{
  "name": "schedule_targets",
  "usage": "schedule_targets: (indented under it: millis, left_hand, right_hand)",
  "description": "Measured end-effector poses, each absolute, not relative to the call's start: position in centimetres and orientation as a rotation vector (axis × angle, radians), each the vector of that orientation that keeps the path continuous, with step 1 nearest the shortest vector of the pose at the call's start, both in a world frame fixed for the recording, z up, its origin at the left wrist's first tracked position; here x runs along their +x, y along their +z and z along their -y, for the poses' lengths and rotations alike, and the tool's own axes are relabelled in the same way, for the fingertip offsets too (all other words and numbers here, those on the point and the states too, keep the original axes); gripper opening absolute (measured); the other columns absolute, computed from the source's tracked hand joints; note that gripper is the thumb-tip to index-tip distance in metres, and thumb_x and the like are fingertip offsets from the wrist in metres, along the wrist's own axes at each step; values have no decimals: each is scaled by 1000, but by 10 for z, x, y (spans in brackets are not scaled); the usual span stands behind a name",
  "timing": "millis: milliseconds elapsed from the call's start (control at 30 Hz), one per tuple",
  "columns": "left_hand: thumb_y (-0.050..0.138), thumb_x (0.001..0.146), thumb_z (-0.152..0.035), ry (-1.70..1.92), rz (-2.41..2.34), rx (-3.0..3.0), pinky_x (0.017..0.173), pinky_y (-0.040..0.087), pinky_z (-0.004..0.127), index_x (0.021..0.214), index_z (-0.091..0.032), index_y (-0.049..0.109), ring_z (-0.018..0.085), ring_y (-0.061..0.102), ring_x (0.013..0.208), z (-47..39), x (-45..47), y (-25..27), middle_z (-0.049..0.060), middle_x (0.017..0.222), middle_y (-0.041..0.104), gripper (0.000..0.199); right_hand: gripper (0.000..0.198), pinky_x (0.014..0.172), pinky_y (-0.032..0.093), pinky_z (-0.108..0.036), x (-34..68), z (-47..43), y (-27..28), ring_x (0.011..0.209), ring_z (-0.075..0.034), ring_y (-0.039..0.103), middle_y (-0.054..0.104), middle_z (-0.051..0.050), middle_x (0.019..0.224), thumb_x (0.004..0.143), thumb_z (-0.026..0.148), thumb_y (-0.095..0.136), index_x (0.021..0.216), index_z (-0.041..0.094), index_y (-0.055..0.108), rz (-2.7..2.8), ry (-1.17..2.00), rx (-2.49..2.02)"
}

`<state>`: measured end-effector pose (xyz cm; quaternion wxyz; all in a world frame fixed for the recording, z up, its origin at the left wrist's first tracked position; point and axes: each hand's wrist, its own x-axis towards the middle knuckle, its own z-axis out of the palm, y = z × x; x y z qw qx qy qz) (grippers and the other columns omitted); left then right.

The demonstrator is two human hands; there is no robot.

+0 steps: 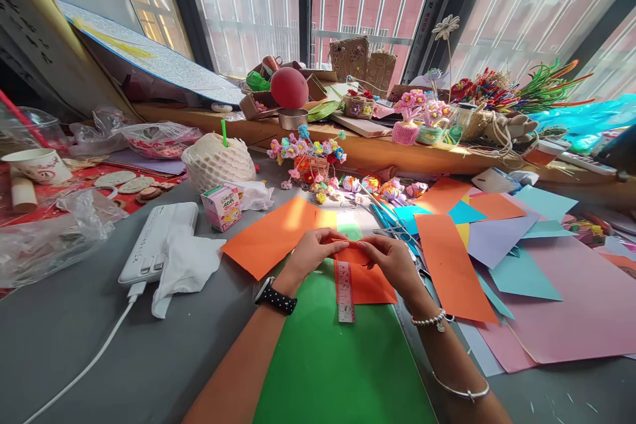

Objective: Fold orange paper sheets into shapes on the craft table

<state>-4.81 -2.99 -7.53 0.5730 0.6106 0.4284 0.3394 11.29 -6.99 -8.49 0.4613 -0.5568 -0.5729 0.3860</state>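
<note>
Both of my hands pinch a small piece of orange paper point(354, 253) between thumbs and fingertips, above the green mat point(342, 364). My left hand point(314, 253) has its left edge, and my right hand point(390, 258) grips the right side. Under it lies a larger orange sheet point(375, 288) on the mat. A short clear ruler with a pink print point(346, 295) rests on that sheet, its upper end close below the pinched paper. To the left of my left hand is another orange sheet point(273, 238). Scissors point(397, 230) lie just beyond my right hand.
Coloured paper sheets point(527, 265) overlap on the right. A white power bank point(159, 238) with a cable, a tissue point(186, 271) and a small pink box point(221, 207) lie left. Behind stand a wrapped coconut point(218, 162) and a flower basket point(311, 162). Crafts crowd the window ledge point(368, 149).
</note>
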Motion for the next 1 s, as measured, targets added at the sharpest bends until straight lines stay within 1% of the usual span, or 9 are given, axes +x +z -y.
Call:
schedule_targets:
  millis: [100, 267, 400, 667, 900, 1000]
  left_hand:
    - [67, 59, -37, 791, -1011, 1470, 62, 43, 23, 74, -13, 66, 13, 54, 67, 30, -48, -75, 4, 76, 62, 28]
    - [64, 62, -39, 768, -961, 1548, 70, 43, 25, 81, -14, 65, 18, 57, 80, 27, -48, -82, 7, 85, 64, 32]
    - [62, 64, -39, 780, -983, 1604, 75, 43, 26, 78, -14, 65, 21, 57, 85, 26, -48, -87, 7, 85, 65, 29]
    - [64, 62, -40, 850, -1041, 1622, 70, 44, 26, 68, -15, 66, 19, 58, 76, 29, -46, -83, 5, 74, 65, 26]
    - [64, 62, -40, 874, -1013, 1634, 67, 43, 24, 67, -16, 66, 18, 58, 74, 30, -46, -84, 4, 73, 66, 25]
    - [64, 62, -39, 859, -1006, 1630, 67, 43, 24, 68, -15, 67, 18, 58, 75, 31, -46, -81, 4, 74, 66, 24]
  right_hand:
    - [27, 44, 44, -23, 112, 70, -85, 45, -11, 53, 58, 0, 55, 71, 41, 55, 73, 16, 64, 1408, 947, -1379]
    - [27, 44, 44, -24, 113, 69, -87, 45, -12, 53, 59, -1, 56, 72, 42, 54, 72, 16, 63, 1445, 906, -1395]
    - [27, 43, 44, -24, 113, 68, -89, 44, -12, 53, 58, -1, 56, 73, 42, 52, 72, 17, 62, 1489, 893, -1397]
    - [27, 42, 44, -25, 111, 69, -90, 43, -13, 53, 58, -1, 52, 72, 44, 53, 70, 18, 61, 1468, 886, -1385]
    - [27, 43, 42, -25, 107, 70, -88, 46, -14, 52, 59, -3, 57, 70, 45, 55, 67, 18, 60, 1464, 831, -1402]
    - [25, 42, 40, -25, 106, 71, -87, 45, -13, 49, 58, -3, 55, 70, 43, 56, 65, 18, 60, 1456, 814, -1411]
